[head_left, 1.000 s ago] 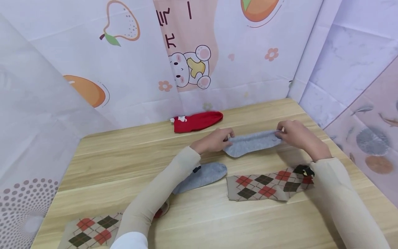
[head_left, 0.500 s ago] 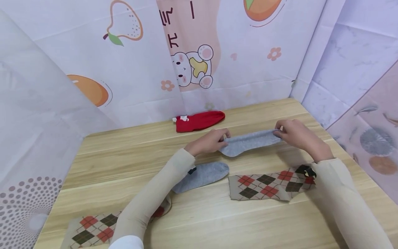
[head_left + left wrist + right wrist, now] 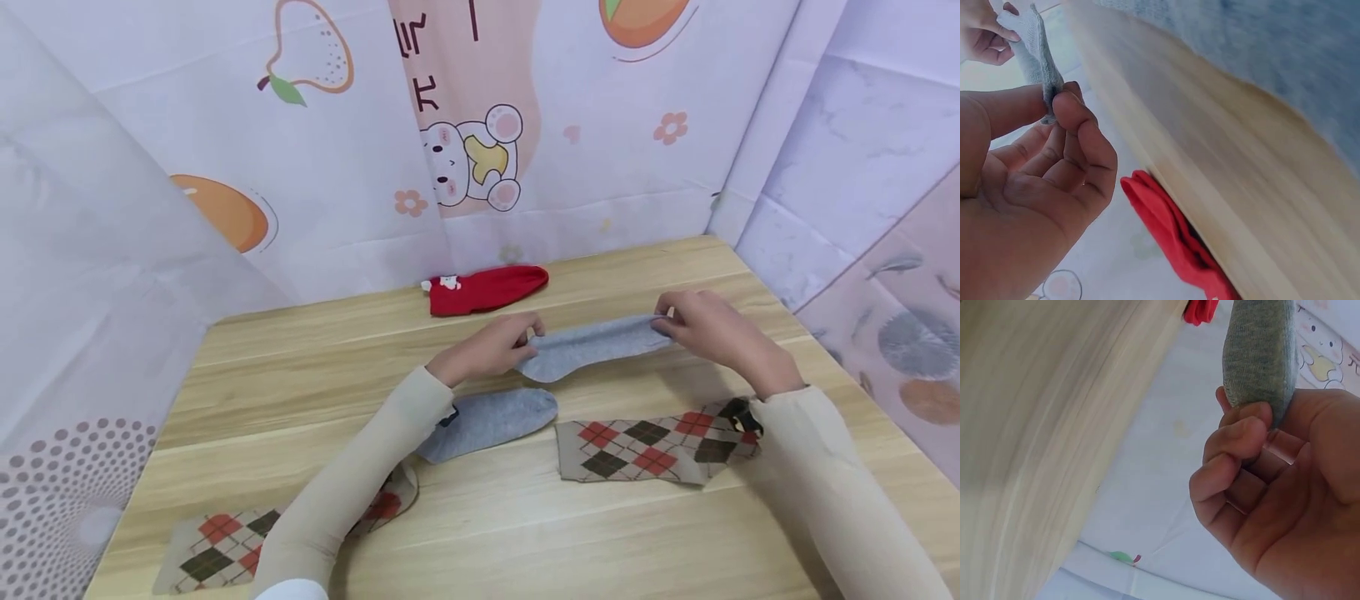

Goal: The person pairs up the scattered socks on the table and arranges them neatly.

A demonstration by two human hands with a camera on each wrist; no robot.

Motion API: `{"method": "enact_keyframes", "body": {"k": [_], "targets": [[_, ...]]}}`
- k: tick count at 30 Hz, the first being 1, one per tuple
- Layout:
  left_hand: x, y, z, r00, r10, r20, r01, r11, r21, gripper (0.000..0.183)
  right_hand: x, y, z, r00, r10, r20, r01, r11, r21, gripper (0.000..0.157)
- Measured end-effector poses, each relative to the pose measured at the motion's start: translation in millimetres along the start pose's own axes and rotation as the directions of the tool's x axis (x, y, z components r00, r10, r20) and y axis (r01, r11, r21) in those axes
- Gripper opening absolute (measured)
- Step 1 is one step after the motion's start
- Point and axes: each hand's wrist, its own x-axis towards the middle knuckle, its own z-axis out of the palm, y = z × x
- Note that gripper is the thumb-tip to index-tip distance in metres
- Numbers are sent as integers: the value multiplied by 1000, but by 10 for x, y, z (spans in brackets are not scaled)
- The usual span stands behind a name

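Note:
A light grey-blue sock [image 3: 592, 346] is stretched out between both hands, over the table. My left hand [image 3: 491, 343] pinches its left end between thumb and forefinger, also plain in the left wrist view. At the other end, my right hand [image 3: 705, 329] pinches the sock with thumb and fingertips; the right wrist view shows the grey knit [image 3: 1260, 356] rising from that grip. A second grey-blue sock [image 3: 495, 421] lies flat on the table below the left hand, its left part near the forearm.
A red sock [image 3: 487, 290] lies at the back of the wooden table [image 3: 480, 533]. One argyle sock [image 3: 645, 448] lies at right, beside the right sleeve. Another argyle sock [image 3: 213, 546] is partly covered by the left sleeve. A printed curtain [image 3: 337, 183] hangs behind the table.
The left hand has moved a little to the left with its end of the held sock, and the right hand slightly left too. The sock stays stretched between them. The view has shifted slightly.

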Motion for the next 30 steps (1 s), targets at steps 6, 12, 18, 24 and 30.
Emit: {"method": "enact_keyframes", "body": {"k": [6, 12, 18, 24, 30], "targets": [[-250, -20, -70, 999, 2, -36, 0, 999, 46, 25, -1, -195, 28, 999, -41, -8, 41, 999, 13, 13], [-476, -40, -141, 998, 8, -62, -6, 999, 45, 25, -27, -347, 79, 996, -84, -30, 84, 996, 5, 12], [-649, -43, -179, 999, 29, -46, -27, 999, 46, 22, -90, -465, 147, 993, -110, -34, 110, 994, -5, 12], [-857, -62, -249, 998, -2, -64, 6, 998, 62, 22, -99, -596, 213, 984, -165, -66, 163, 986, -31, 10], [-1124, -103, -293, 997, 5, -74, 2, 996, 88, 22, -97, -779, 309, 968, -231, -95, 228, 973, -48, 6]]}}
